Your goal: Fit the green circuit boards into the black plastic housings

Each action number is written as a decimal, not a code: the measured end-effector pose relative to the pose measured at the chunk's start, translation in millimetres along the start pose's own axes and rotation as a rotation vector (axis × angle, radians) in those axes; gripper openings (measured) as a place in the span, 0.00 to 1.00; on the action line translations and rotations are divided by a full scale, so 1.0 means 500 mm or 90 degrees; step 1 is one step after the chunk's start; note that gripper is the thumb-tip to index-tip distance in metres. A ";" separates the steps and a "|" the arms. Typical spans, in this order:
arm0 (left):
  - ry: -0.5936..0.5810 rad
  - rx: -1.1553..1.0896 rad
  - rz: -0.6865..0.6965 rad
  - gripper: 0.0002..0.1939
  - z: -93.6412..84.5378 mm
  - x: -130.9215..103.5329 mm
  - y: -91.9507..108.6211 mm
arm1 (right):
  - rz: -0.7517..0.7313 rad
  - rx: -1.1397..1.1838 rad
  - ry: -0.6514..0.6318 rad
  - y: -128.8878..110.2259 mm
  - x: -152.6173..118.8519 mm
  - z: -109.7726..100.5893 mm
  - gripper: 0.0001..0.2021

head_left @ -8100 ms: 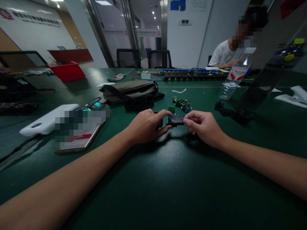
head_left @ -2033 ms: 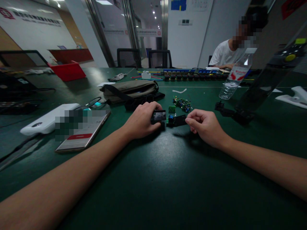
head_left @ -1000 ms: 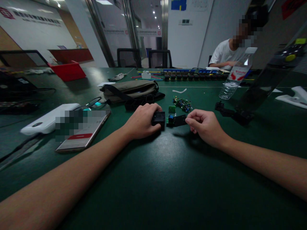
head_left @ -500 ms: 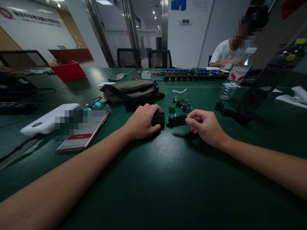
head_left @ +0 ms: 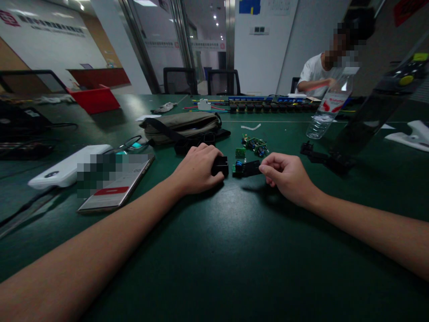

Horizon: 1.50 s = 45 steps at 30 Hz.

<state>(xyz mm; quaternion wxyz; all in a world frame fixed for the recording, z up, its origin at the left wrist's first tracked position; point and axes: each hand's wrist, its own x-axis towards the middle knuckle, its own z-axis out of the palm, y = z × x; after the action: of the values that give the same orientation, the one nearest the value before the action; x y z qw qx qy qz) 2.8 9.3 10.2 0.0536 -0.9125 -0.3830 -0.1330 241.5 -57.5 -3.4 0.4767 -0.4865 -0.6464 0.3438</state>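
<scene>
My left hand (head_left: 199, 171) is wrapped round a small black box (head_left: 221, 165) on the green table (head_left: 214, 250). To its right, my right hand (head_left: 288, 179) pinches the end of a flat black piece (head_left: 251, 168) between thumb and fingers. A small circuit part with a blue component (head_left: 239, 166) sits at the left end of that piece, close to the black box but apart from it. Just behind lie a small green board (head_left: 240, 153) and a cluster of circuit boards (head_left: 256, 145).
A phone (head_left: 117, 188) and white power bank (head_left: 70, 165) lie left. Behind my left hand is a grey-green bag (head_left: 184, 125). A water bottle (head_left: 330, 105), dark bottle (head_left: 375, 107) and black bracket (head_left: 328, 161) are right. A person (head_left: 318, 76) sits across the table.
My left hand and the black box have shifted slightly to the left. My right hand has stayed almost still. The person across the table has moved their arm.
</scene>
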 end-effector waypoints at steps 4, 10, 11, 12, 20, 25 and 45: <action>0.011 0.017 0.013 0.23 -0.003 -0.001 0.001 | -0.002 -0.006 -0.001 0.000 0.001 0.000 0.09; 0.073 -0.014 0.114 0.23 -0.018 -0.005 0.022 | -0.010 -0.005 -0.009 -0.002 -0.001 0.000 0.10; 0.083 -0.015 0.130 0.23 -0.019 -0.005 0.026 | -0.014 0.002 -0.015 -0.002 -0.001 0.000 0.10; 0.086 -0.016 0.149 0.23 -0.019 -0.005 0.030 | -0.019 0.009 -0.020 -0.001 -0.001 0.001 0.10; 0.118 -0.005 0.215 0.19 -0.014 -0.004 0.037 | -0.032 0.018 -0.063 0.005 -0.003 -0.001 0.10; 0.135 -0.011 0.220 0.16 -0.014 -0.005 0.036 | -0.022 0.028 -0.074 0.007 -0.003 -0.003 0.10; 0.135 0.014 0.209 0.18 -0.012 -0.004 0.033 | -0.010 -0.041 -0.062 -0.006 -0.002 -0.004 0.12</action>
<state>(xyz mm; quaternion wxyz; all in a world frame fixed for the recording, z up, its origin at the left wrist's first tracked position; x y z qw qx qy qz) 11.9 -4.9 15.5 0.1247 -0.9431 -0.2224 -0.2133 242.4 -59.2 -0.4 0.4316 -0.4792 -0.6834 0.3420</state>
